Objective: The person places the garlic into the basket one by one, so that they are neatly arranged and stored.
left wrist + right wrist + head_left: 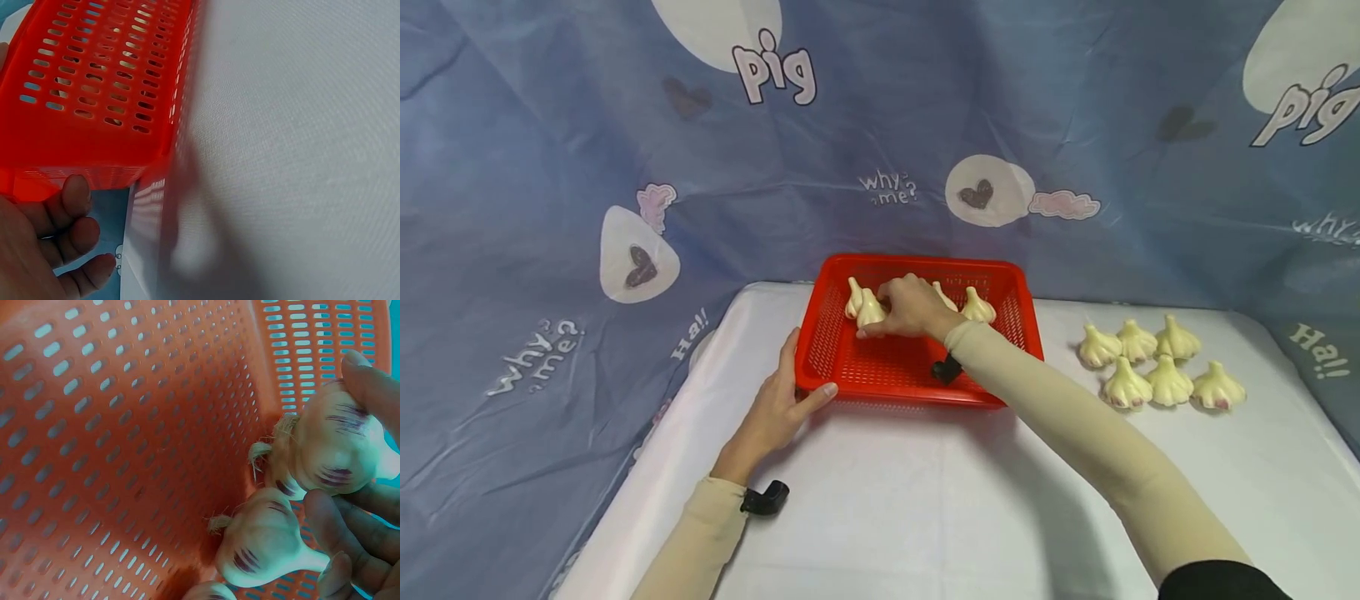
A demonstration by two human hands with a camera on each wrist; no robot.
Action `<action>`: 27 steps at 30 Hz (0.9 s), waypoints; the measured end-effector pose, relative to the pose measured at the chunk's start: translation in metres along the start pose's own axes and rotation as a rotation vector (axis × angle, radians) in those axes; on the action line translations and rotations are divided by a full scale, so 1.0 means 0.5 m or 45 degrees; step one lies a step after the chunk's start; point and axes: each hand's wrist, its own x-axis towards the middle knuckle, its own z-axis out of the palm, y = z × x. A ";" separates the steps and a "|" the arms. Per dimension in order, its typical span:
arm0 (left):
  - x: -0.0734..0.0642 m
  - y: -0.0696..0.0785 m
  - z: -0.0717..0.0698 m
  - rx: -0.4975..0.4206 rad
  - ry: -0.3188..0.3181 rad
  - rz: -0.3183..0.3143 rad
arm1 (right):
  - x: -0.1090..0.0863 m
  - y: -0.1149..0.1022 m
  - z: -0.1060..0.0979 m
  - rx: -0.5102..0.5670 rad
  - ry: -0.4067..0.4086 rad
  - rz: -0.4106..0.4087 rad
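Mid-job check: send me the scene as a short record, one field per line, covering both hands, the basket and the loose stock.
Left hand: grips the near left corner of the red basket, thumb at the rim
Right hand: inside the basket, fingers and thumb holding one garlic bulb
Basket contents: more bulbs along the far side; full count hidden by the right hand
Loose stock: six bulbs right of the basket, in two rows of three
Surface: white-covered table
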 end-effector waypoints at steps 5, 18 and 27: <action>0.002 -0.003 0.000 0.001 0.002 0.018 | 0.009 -0.002 0.008 0.010 -0.006 -0.008; -0.002 -0.001 -0.003 0.012 0.000 -0.003 | 0.024 -0.006 0.034 0.003 -0.040 -0.029; 0.001 -0.003 -0.001 -0.018 -0.005 -0.001 | 0.030 -0.015 0.042 -0.055 -0.081 -0.048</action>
